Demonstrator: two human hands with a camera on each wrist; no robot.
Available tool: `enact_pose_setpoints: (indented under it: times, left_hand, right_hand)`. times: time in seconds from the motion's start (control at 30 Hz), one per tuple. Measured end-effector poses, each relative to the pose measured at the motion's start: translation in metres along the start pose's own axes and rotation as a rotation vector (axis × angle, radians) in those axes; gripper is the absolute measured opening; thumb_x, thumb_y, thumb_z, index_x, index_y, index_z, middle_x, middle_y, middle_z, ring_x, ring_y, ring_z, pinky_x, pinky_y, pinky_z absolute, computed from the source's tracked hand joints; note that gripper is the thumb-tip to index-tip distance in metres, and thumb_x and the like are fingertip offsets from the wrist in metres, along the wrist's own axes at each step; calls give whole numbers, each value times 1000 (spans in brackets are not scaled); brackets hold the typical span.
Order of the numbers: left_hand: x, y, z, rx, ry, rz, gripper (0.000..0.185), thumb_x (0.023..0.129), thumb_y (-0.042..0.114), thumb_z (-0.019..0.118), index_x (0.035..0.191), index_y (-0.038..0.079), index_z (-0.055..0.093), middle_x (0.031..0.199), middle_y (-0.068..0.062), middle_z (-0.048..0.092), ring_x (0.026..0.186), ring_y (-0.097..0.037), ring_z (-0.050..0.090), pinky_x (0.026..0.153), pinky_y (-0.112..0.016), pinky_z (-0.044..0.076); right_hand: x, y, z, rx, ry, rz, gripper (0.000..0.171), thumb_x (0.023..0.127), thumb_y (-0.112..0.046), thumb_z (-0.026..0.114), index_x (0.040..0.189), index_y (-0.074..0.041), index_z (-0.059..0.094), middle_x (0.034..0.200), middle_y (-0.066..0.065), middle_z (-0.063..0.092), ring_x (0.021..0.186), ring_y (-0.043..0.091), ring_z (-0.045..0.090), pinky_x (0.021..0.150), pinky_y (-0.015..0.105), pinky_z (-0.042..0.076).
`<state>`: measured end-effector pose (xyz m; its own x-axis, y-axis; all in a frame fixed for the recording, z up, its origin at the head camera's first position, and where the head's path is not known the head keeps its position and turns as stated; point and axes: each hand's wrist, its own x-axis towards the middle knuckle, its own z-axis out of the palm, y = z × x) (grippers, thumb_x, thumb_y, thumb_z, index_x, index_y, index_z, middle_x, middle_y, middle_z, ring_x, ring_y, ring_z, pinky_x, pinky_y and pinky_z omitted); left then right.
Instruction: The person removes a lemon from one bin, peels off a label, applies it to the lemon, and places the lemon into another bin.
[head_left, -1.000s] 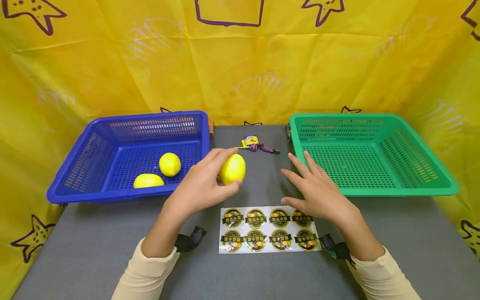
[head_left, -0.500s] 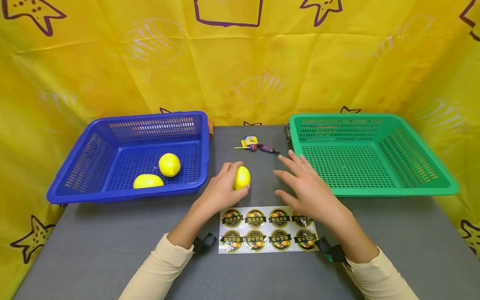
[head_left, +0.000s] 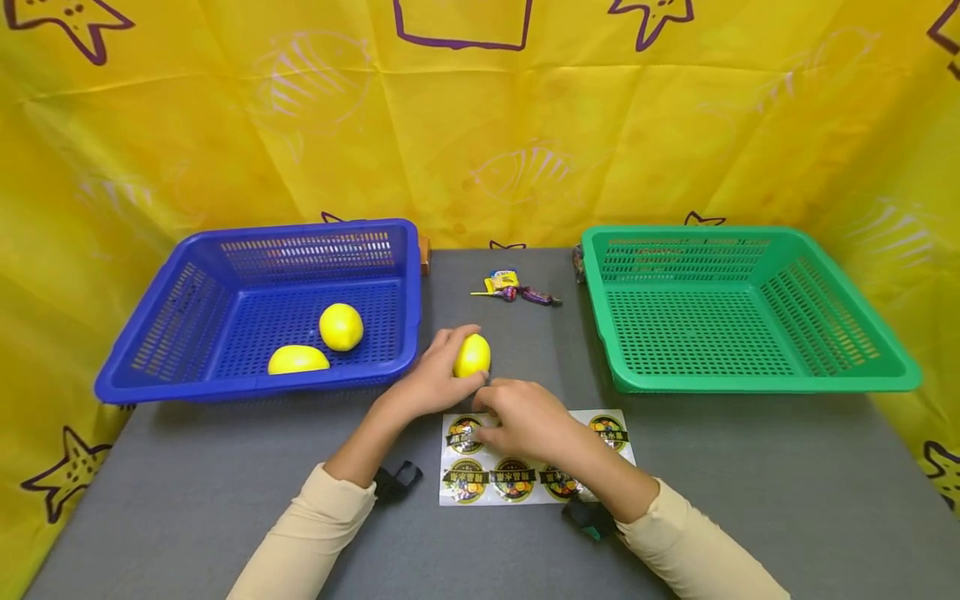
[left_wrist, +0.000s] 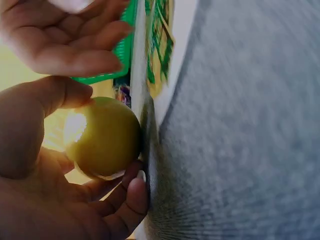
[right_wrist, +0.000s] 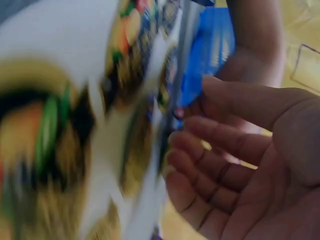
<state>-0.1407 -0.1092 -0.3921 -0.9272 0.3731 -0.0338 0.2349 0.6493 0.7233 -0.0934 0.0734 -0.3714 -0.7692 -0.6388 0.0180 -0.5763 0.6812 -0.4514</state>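
My left hand [head_left: 431,379] grips a yellow lemon [head_left: 473,356] on the grey table, just behind a white sheet of round fruit stickers [head_left: 513,480]. In the left wrist view the thumb lies on one side of the lemon [left_wrist: 106,137] and fingers curl round the other, with the fruit against the table. My right hand [head_left: 534,421] hovers over the sheet's back row, close to the left thumb, and covers several stickers. The right wrist view shows its fingers [right_wrist: 195,190] loosely bent, the thumb apart from them, and nothing between. The sheet looks blurred there.
A blue basket [head_left: 258,385] at the left holds two lemons [head_left: 341,327]. At the right stands a green basket [head_left: 757,383]. A lollipop [head_left: 507,294] and wrapped candies [head_left: 537,297] lie at the back between them. A yellow patterned cloth [head_left: 480,117] hangs behind.
My left hand has brought the lemon down onto the table behind the sticker sheet. The right hand has swung left from beside the green basket to above the stickers.
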Motion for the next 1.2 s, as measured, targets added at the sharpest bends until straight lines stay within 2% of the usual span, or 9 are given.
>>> enact_pose_setpoints:
  times: [0.13,0.33,0.53,0.7,0.83,1.03,1.1,1.2]
  left_hand:
    - [2,-6,-1,-58,-30,8,70,89,27,66,151,11,37,132,-22,45,103,-31,52,82,-43,47]
    - [3,-15,-5,-142,-49,38,68,91,26,67,150,10,37,123,-22,48,104,-31,48,83,-42,44]
    - [3,-18,-6,-150,-59,45,68,92,25,67,150,9,36,124,-23,48,107,-32,46,85,-44,43]
    - [4,-18,-6,-152,-75,52,69,92,26,67,150,9,34,124,-22,48,108,-32,45,84,-44,43]
    - [4,-20,-6,-155,-75,56,68,93,26,67,150,9,33,124,-21,48,110,-32,45,85,-43,43]
    - [3,-20,-8,-161,-76,80,67,93,21,67,149,9,33,128,-23,47,112,-34,44,88,-46,41]
    - [3,-20,-8,-158,-71,93,66,92,20,68,148,9,35,128,-23,48,111,-34,45,88,-48,42]
    - [4,-22,-6,-156,-69,112,66,90,17,69,147,8,37,128,-23,49,111,-34,45,89,-48,42]
  right_hand:
    - [9,-3,12,-5,-51,74,34,79,-33,86,99,-11,70,88,-2,61,76,16,56,72,38,49]
    - [12,-2,19,41,-39,103,37,72,-27,91,93,-12,66,83,-4,54,72,15,52,68,35,46]
    - [13,-1,21,90,-41,106,33,75,-19,89,90,-15,60,80,-5,51,70,14,50,66,32,43]
    - [12,1,17,150,-38,81,26,82,-12,83,82,-17,58,77,-4,53,69,12,49,64,31,43]
    - [12,6,7,239,-87,44,23,87,-9,78,79,-16,57,71,-6,54,65,10,50,62,28,44]
    - [10,14,-20,450,-167,1,18,91,-4,72,84,-11,57,68,-3,57,62,11,54,59,25,45]
    - [9,17,-27,530,-148,4,16,92,-3,71,86,-9,57,70,1,60,62,16,59,60,26,49]
    - [6,22,-34,623,-59,43,15,93,-1,69,89,-6,55,73,7,62,64,24,64,62,34,55]
